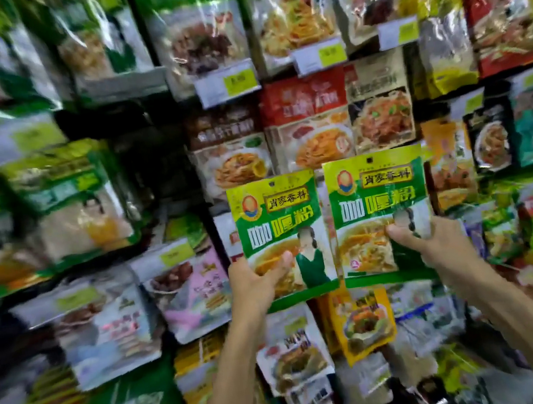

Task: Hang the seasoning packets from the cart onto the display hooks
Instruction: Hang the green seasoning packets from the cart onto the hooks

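Head view. Landmark taken: yellow pouch (364,324), hanging low in the middle of the rack (155,162), with a dish of food printed on its front.

Two green curry-powder packets are held up side by side directly above the yellow pouch. Both are upright with fronts to the camera, and their inner edges nearly touch. Each has a small hang hole at the top edge. Neither hole sits on anything I can make out.

Left packet (277,220): above and slightly left of the yellow pouch. Left hand (253,283) grips its lower left corner, thumb laid across the front, other fingers hidden behind. The forearm rises from the bottom edge, left of the yellow pouch.

Right packet (380,200): above and slightly right of the yellow pouch, a touch higher than its twin. Right hand (439,240) pinches its lower right part, thumb on the front, fingers out of sight behind. The forearm comes in from below and right of the yellow pouch.

Around: the rack is crowded with hanging packets, much of it smeared by blur, worst far left of the yellow pouch.
- Red packet (302,98): well above the yellow pouch, behind the tops of the green pair.
- White price tags (226,83) with yellow-green patches: higher still.
- Pink packet (202,291): up and left of the yellow pouch, beyond the left wrist.
- Pale packet (292,357) with a food picture: just beside the yellow pouch on its left.

Print on most packets is too blurred to read.
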### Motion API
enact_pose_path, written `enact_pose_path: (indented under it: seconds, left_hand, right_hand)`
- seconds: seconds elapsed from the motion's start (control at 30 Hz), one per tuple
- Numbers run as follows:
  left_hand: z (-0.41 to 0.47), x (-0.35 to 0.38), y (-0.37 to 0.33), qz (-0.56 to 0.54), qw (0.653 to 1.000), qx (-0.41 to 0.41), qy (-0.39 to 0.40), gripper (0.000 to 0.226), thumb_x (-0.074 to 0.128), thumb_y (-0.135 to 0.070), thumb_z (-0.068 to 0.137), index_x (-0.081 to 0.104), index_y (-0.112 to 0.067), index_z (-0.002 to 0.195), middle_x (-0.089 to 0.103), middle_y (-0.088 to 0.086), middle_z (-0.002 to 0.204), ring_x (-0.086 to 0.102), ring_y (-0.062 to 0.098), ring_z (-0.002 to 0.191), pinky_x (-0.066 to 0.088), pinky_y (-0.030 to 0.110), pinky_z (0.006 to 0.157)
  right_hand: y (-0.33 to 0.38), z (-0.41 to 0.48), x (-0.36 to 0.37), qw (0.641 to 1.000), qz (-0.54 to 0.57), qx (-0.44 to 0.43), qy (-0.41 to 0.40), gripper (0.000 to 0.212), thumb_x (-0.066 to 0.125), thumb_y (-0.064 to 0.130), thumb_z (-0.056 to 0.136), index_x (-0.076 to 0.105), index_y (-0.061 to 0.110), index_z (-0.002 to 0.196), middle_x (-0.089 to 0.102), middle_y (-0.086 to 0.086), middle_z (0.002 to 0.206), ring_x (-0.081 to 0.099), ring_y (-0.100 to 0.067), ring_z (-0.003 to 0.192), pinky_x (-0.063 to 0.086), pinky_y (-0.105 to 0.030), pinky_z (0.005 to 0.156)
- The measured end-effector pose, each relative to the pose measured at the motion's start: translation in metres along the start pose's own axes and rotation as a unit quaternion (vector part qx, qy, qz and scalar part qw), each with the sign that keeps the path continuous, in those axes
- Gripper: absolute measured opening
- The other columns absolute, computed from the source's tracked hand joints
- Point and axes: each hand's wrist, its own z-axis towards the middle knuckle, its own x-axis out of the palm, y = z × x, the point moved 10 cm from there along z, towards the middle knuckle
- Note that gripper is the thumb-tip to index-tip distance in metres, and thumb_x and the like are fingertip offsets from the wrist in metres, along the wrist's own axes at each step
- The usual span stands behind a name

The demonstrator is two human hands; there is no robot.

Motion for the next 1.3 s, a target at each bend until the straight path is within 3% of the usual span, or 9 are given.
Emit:
enact_pose_path:
  seconds: [0.07,0.2,0.4,0.53,0.67,0.73,0.93,1.13,1.3]
  left_hand:
    - [0.005,-0.044,-0.014,0.007,0.999,0.009,-0.035,0.029,0.080,-0.029,0.072,0.066,-0.028,0.098,0.072,-0.012,0.096,0.067,0.010,0.091,0.055,0.025,0.078]
    - [0.008,-0.119,-0.035,0.018,0.996,0.024,-0.082,0.032,0.080,-0.041,0.062,0.068,-0.022,0.086,0.073,-0.005,0.087,0.069,0.018,0.080,0.055,0.035,0.077]
    - [0.006,-0.195,-0.073,0.053,0.985,0.088,-0.136,0.010,0.080,-0.026,0.071,0.072,-0.028,0.076,0.074,-0.012,0.074,0.070,0.010,0.069,0.055,0.027,0.064]
    - [0.009,-0.229,-0.092,0.077,0.975,0.120,-0.173,0.013,0.078,-0.023,0.073,0.068,-0.029,0.079,0.070,-0.021,0.067,0.063,-0.001,0.064,0.049,0.012,0.058]
    - [0.018,-0.258,-0.095,0.059,0.968,0.112,-0.216,0.018,0.078,-0.014,0.076,0.069,-0.024,0.088,0.074,0.000,0.091,0.070,0.025,0.087,0.057,0.042,0.079]
    - [0.025,-0.264,-0.100,0.066,0.966,0.119,-0.219,0.017,0.077,-0.011,0.077,0.069,-0.018,0.091,0.074,0.008,0.093,0.070,0.030,0.089,0.056,0.046,0.083]
    - [0.038,-0.277,-0.103,0.041,0.964,0.133,-0.229,0.020,0.075,-0.009,0.075,0.067,-0.027,0.079,0.072,-0.014,0.067,0.068,-0.001,0.062,0.050,0.011,0.052]
    - [0.042,-0.283,-0.100,0.036,0.962,0.141,-0.232,0.022,0.076,-0.009,0.076,0.066,-0.028,0.082,0.071,-0.019,0.068,0.068,-0.001,0.064,0.051,0.010,0.052]
    - [0.045,-0.283,-0.096,0.028,0.961,0.139,-0.236,0.023,0.076,-0.008,0.075,0.064,-0.027,0.081,0.071,-0.019,0.066,0.068,-0.001,0.062,0.050,0.011,0.051]
  right_hand:
    - [0.023,0.009,0.042,0.999,0.024,-0.019,0.043,0.044,0.071,0.049,0.069,0.040,0.027,0.048,0.028,0.012,0.047,0.028,-0.003,0.042,0.026,-0.023,0.052]
    - [0.052,0.022,0.117,0.993,0.050,-0.034,0.097,0.035,0.072,0.059,0.062,0.065,0.027,0.073,0.059,0.016,0.065,0.056,-0.004,0.065,0.039,-0.020,0.058]
    - [0.089,0.022,0.194,0.983,0.094,-0.042,0.153,0.044,0.073,0.057,0.057,0.059,0.018,0.070,0.052,0.013,0.053,0.050,-0.003,0.049,0.029,-0.025,0.056]
    - [0.110,0.029,0.232,0.970,0.143,-0.042,0.192,0.059,0.077,0.042,0.068,0.058,-0.010,0.086,0.056,-0.015,0.077,0.056,-0.027,0.075,0.038,-0.036,0.071]
    - [0.127,0.051,0.263,0.968,0.148,-0.027,0.202,0.026,0.075,0.027,0.081,0.059,0.008,0.072,0.062,-0.004,0.070,0.057,-0.027,0.072,0.038,-0.038,0.067]
    - [0.134,0.063,0.274,0.967,0.154,-0.017,0.201,0.027,0.075,0.026,0.081,0.062,0.002,0.084,0.068,-0.012,0.083,0.065,-0.036,0.087,0.048,-0.040,0.081]
    - [0.151,0.084,0.297,0.962,0.152,-0.002,0.225,0.046,0.074,0.024,0.083,0.059,-0.007,0.114,0.067,-0.022,0.110,0.064,-0.033,0.106,0.045,-0.052,0.101]
    - [0.148,0.098,0.308,0.959,0.170,0.020,0.226,0.026,0.073,0.019,0.083,0.064,-0.001,0.098,0.071,-0.010,0.092,0.066,-0.023,0.094,0.048,-0.039,0.091]
    - [0.140,0.108,0.317,0.956,0.178,0.041,0.227,0.022,0.073,0.020,0.084,0.057,0.005,0.088,0.056,0.005,0.080,0.047,0.002,0.068,0.034,-0.016,0.059]
